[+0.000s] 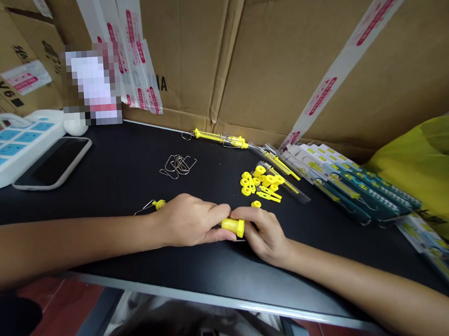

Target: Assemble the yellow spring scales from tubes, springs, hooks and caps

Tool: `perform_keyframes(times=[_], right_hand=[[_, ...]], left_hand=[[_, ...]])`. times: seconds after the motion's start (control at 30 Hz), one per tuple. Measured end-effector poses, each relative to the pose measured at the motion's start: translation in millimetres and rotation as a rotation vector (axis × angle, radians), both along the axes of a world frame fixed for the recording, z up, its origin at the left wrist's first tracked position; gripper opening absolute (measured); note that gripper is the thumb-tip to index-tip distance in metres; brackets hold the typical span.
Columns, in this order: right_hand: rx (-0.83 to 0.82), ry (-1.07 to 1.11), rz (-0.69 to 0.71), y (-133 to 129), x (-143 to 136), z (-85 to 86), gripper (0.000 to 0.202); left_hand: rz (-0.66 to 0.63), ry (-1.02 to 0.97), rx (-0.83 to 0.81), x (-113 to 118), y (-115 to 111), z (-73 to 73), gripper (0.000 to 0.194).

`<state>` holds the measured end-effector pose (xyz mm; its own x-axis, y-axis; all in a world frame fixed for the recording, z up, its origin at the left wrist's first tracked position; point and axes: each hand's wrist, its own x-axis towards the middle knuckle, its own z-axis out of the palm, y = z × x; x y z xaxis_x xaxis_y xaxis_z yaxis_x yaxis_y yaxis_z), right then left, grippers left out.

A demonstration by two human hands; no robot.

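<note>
My left hand (191,219) is closed round what looks like a tube spring scale, mostly hidden by the palm. Its thick yellow cap (232,227) sticks out by the thumb. Beyond the other side of this hand show a yellow end piece (159,204) and a wire hook (144,208), seemingly of the same scale. My right hand (264,234) has its fingers curled against the cap's outer end; some fingertips are hidden. Just above it lies a small yellow ring (256,204), and beyond that a pile of small yellow plastic parts (269,179).
Bent wire hooks (178,164) lie mid-table. Another spring scale (218,137) lies by the cardboard wall (187,53). Clear tubes (298,191), packaged scales (347,181) and a yellow bag (418,171) are at right. A phone (53,163) and power strip (21,137) are at left.
</note>
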<state>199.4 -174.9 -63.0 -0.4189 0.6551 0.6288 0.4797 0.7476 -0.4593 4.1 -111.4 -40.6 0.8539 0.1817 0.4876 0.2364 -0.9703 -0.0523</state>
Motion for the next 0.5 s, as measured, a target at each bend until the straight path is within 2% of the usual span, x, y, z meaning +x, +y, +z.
perform_keyframes(times=[0.3,0.5], right_hand=[[-0.098,0.029,-0.014,-0.5,-0.9,1.7,0.018],[-0.114,0.015,-0.034,-0.3,0.1,-0.8,0.021]], left_hand=[[0.024,-0.054,0.06,-1.7,-1.1,-4.5,0.046],[0.037,-0.007,0.019,-3.4,3.3,-2.3,0.047]])
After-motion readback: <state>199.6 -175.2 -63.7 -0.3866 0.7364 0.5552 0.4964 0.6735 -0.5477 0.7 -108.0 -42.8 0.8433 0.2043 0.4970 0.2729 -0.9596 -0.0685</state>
